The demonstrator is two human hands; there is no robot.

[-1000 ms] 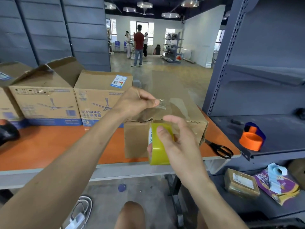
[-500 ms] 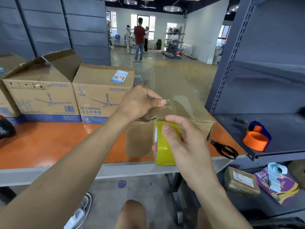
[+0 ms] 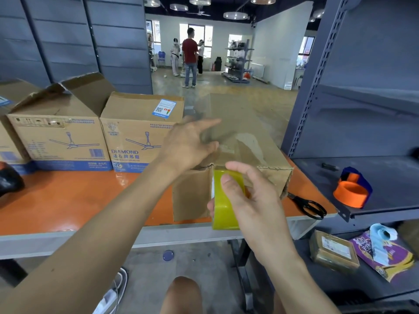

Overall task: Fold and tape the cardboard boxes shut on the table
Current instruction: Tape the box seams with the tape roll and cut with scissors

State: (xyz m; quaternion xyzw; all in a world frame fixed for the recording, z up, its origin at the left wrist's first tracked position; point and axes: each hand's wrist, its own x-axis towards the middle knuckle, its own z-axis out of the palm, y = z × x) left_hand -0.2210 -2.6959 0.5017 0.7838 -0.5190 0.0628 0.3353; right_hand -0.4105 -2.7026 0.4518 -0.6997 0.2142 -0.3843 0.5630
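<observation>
I hold the tape roll (image 3: 224,207) in my right hand (image 3: 254,200), thumb on its outer face and fingers (image 3: 240,171) curled over the top. I keep it upright against the near face of the plain cardboard box (image 3: 267,159). I judge it sits there so the strip can feed up over the near top edge and along the seam.

My left hand (image 3: 188,146) is over the box top with its fingers (image 3: 210,123) spread wide and holding nothing. It looks ready to smooth tape down. It is motion-blurred, so I cannot tell whether it touches the cardboard, nor where any clear strip lies.

The box stands at the right near corner of the bench (image 3: 79,200), its long side running away from me. It is plain brown and worn. Pale torn patches on the top look like places where paper has been stripped. The near top edge is ragged and crumpled, and the near face reaches down to the bench's near edge.

The scissors (image 3: 308,206) lie just beside it at the right edge, I judge for cutting the strip. Two printed fan boxes (image 3: 140,137) wait along the far left, one with its flaps up.
</observation>
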